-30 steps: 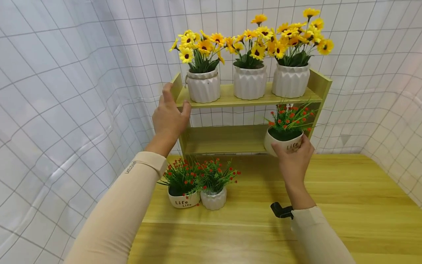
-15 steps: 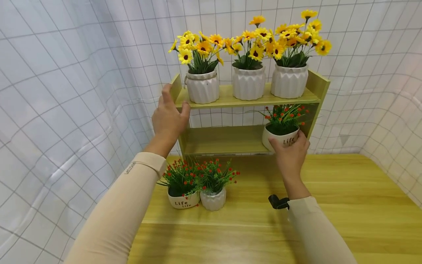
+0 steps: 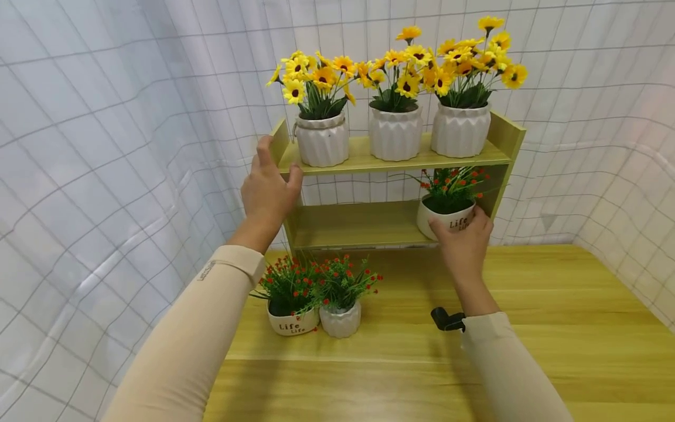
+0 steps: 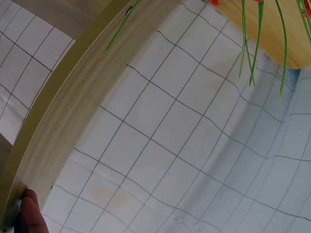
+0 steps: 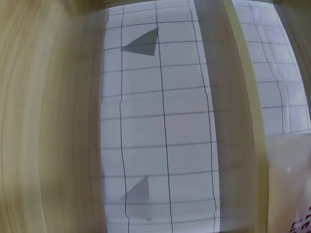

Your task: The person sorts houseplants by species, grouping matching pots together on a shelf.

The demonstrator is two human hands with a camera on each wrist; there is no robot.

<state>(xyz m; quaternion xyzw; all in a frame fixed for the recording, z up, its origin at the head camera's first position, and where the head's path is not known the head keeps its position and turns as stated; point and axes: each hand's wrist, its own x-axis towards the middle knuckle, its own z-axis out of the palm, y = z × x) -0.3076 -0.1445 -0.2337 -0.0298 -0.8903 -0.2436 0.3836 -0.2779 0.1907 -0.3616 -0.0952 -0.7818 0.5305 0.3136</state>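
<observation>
In the head view my right hand [image 3: 466,243] holds a white flower pot [image 3: 429,217] marked "Life", with thumb in front and fingers at its right side. Its red-flowered grass [image 3: 448,190] stands under the top board, at the right end of the middle shelf. At the right edge of the right wrist view, part of the lettered pot [image 5: 286,194] shows. My left hand [image 3: 270,193] grips the upper left side of the wooden shelf rack [image 3: 364,225]; some fingers are hidden behind the side panel. A fingertip [image 4: 33,213] touches the panel in the left wrist view.
Three ribbed white pots [image 3: 396,136] with yellow sunflowers stand on the top board. On the wooden table [image 3: 390,381], at the rack's front left, a second "Life" pot [image 3: 292,323] and a small white pot [image 3: 340,321] hold red-flowered plants. Gridded curtain [image 3: 559,176] surrounds the table.
My right hand has moved the pot slightly left and back, from in front of the rack's right end to under the top board. The left hand has kept its grip.
</observation>
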